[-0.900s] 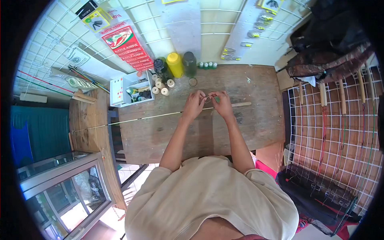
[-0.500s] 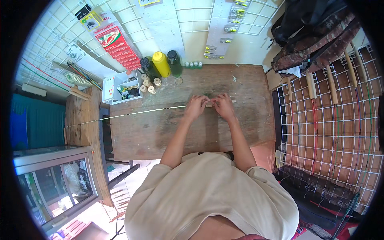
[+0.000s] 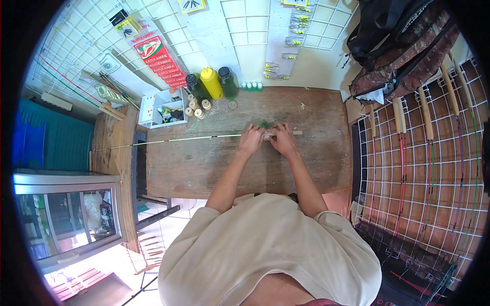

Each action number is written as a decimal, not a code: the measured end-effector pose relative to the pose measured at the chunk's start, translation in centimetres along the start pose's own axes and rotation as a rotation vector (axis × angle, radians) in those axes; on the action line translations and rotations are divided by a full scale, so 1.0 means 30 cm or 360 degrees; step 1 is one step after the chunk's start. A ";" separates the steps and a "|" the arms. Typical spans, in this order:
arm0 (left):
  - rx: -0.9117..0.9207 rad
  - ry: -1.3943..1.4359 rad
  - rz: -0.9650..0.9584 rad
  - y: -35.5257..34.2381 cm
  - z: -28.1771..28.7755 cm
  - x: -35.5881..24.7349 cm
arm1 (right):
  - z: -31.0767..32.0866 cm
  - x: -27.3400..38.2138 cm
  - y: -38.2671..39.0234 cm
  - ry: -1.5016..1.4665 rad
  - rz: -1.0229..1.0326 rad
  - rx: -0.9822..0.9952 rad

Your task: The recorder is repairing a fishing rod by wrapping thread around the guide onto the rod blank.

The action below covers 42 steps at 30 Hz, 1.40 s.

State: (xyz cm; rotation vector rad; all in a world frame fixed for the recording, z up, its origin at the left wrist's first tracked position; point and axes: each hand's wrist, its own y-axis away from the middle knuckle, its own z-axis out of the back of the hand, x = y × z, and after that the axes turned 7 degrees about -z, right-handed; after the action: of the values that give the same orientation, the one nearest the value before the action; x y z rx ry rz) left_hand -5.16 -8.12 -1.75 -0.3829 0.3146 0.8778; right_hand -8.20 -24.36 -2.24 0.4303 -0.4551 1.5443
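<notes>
On the desk (image 3: 204, 171), at far-left corner, a box (image 3: 148, 111) is holding dark items (image 3: 173, 118); left hand (image 3: 251, 138) and right hand (image 3: 282, 138) are meeting at a rod (image 3: 227, 135), finger grip unclear.

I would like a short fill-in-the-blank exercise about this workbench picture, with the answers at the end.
The squeeze bottle between two dark bottles is ____ in colour.
From the person's hands, the long thin section of the rod extends toward the picture's ____ side.
The camouflage-patterned bag hangs at the picture's upper ____.
____ small white-capped bottles stand in a row.

Answers: yellow; left; right; four.
</notes>
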 end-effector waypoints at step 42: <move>0.0051 -0.0006 -0.0285 -0.025 0.013 0.024 | 0.027 -0.068 -0.017 -0.0173 -0.0066 0.0145</move>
State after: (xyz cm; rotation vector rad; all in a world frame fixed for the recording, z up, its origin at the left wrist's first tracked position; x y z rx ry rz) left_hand -4.11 -7.89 -1.56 -0.3734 0.2857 0.6973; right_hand -7.64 -26.51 -2.63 0.5928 -0.4584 1.5101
